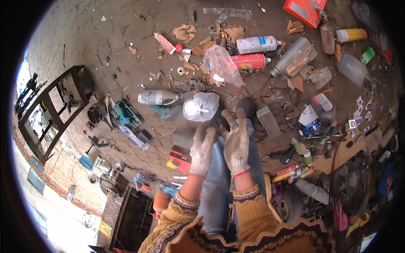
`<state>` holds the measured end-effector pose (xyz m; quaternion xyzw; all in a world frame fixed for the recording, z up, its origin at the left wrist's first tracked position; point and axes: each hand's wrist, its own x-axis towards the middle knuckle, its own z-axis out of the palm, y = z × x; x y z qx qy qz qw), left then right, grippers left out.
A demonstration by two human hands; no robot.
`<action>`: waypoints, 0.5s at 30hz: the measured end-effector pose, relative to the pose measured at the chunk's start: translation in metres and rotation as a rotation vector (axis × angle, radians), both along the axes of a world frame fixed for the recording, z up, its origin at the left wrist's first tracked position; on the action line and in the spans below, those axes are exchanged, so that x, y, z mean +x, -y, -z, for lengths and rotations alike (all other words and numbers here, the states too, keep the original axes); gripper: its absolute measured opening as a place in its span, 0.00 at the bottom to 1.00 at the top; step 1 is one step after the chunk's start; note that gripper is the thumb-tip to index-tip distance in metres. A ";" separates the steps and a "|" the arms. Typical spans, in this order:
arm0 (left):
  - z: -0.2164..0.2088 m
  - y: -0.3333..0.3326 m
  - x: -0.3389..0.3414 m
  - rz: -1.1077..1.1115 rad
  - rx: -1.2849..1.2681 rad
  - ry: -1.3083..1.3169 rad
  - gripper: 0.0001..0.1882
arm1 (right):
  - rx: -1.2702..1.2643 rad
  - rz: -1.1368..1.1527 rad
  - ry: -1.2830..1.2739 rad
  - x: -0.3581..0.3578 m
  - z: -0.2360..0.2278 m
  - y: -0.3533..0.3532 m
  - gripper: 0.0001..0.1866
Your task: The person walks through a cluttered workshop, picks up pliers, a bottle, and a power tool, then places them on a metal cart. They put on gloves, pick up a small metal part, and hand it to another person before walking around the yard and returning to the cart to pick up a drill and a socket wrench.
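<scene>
Both my hands wear pale, dirty work gloves and are held up in front of my knees, close together. My left hand (202,151) has its fingers apart, and nothing shows in it. Beside it, my right hand (236,145) is spread, thumb toward the left hand, also with nothing visible in it. Just beyond the fingertips a knotted white plastic bag (206,105) lies on the ground with a round white thing inside. Left of the bag is a teal power tool (162,112). My dark shoe (247,107) is partly behind the right fingers.
A clear bottle (154,98), a teal power tool (126,113) and a red-black box (179,158) lie to the left. Rightward are a clear plastic box (268,122), spray cans (258,44) and jugs (295,57). A metal frame (52,114) stands far left, a wheel (292,204) lower right.
</scene>
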<state>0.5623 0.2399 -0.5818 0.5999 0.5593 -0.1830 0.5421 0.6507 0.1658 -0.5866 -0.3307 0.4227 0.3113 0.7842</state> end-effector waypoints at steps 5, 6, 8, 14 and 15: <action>0.040 -0.004 0.014 0.168 0.020 0.006 0.19 | -0.291 -0.511 0.158 -0.011 -0.014 -0.007 0.36; 0.040 -0.002 0.018 0.332 0.031 -0.043 0.20 | -0.253 -0.508 0.156 -0.010 -0.014 -0.005 0.36; 0.034 0.004 0.023 0.468 0.021 -0.228 0.21 | -0.318 -0.586 0.154 -0.007 -0.014 0.003 0.36; 0.032 0.040 0.027 0.203 -0.223 0.160 0.23 | 0.246 0.344 -0.102 0.010 -0.001 0.021 0.30; 0.038 0.040 0.026 0.314 -0.209 0.210 0.23 | 0.143 0.300 0.006 0.011 0.000 0.023 0.31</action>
